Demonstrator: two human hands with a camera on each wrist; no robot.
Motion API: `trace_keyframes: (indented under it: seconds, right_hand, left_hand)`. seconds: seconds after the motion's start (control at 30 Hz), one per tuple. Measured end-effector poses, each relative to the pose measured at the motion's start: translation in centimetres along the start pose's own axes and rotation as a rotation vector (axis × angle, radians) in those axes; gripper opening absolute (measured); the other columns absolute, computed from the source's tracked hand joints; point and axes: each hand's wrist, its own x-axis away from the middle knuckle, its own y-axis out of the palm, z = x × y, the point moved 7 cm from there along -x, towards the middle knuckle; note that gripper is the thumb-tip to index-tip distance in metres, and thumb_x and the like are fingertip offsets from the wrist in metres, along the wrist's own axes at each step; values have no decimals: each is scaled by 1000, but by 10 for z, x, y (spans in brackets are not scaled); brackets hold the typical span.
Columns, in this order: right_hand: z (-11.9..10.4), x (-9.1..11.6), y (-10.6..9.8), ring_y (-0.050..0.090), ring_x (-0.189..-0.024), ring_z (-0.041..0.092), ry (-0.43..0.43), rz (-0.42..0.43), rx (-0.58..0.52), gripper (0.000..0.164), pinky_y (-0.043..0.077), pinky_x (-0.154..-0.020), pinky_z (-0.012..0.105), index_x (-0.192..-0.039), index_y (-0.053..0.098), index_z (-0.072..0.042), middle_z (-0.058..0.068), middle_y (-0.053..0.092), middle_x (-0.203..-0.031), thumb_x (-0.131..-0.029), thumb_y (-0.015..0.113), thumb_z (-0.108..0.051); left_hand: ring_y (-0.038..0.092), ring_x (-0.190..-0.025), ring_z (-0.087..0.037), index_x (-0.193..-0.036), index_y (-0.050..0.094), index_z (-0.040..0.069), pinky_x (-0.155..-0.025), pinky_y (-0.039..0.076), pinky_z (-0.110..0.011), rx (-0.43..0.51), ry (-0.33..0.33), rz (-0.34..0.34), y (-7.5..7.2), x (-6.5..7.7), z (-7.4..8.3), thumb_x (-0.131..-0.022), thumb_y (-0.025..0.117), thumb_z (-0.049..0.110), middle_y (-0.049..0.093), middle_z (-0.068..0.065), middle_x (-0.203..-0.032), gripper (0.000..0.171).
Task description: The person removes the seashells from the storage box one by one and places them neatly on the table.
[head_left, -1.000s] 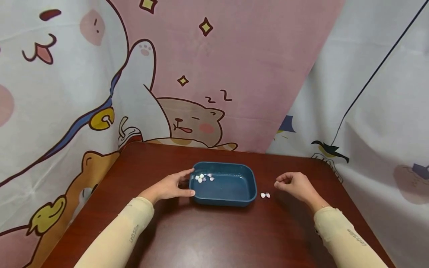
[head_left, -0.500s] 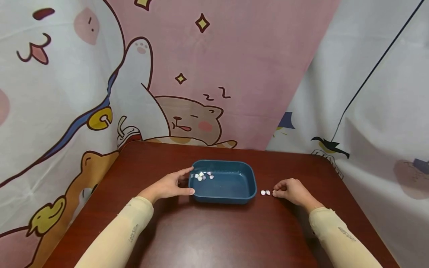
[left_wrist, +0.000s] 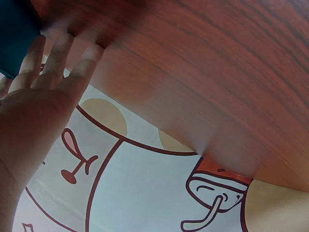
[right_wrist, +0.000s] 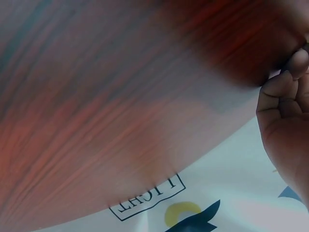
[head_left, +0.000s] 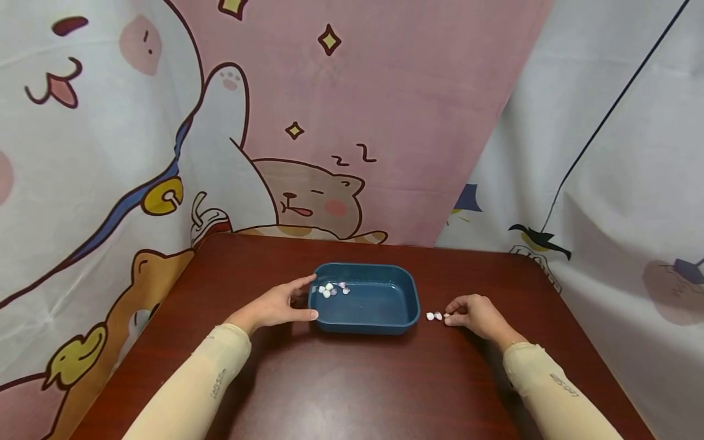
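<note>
A blue rectangular tray (head_left: 365,305) sits mid-table in the head view. At its left end lie several small white and pale purple shell-like pieces (head_left: 327,289). My left hand (head_left: 277,304) rests on the tray's left end, thumb and index finger spread along it; its fingers look straight in the left wrist view. To the right of the tray, two more such pieces (head_left: 434,316) lie side by side on the table. Just beyond them my right hand (head_left: 477,316) pinches a small white shell-like piece (head_left: 447,316) down at the table, mostly covered by the fingertips.
The dark red wooden table (head_left: 352,385) bears the tray and pieces. Behind it and along both sides hangs a cartoon-printed cloth (head_left: 407,140), meeting the table's back edge.
My right hand has come down and slightly left, bringing its piece beside the two on the table. Over the last half second it has hardly moved. The left hand stays on the tray.
</note>
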Motion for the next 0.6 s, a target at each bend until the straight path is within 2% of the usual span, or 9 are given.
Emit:
trace_keyframes:
  seconds: [0.3,0.6]
  right_hand:
    - [-2,-1,0,62,-77,9,-9,-9,-4,18,52,-69,22,-98,81,-10,-2,76,-87,-87,89,-20]
    - [1,-1,-1,63,-79,13,34,-2,-7,20,52,-70,24,-101,80,-9,0,76,-89,-88,89,-19]
  left_hand:
    - [55,-147,-39,-170,31,31,-119,45,-62,1,4,3,-1,0,0,-91,84,46,53,-16,-162,96]
    - [54,-148,-38,-170,31,32,-119,45,-63,-2,5,3,1,0,0,-91,84,46,52,-15,-163,96]
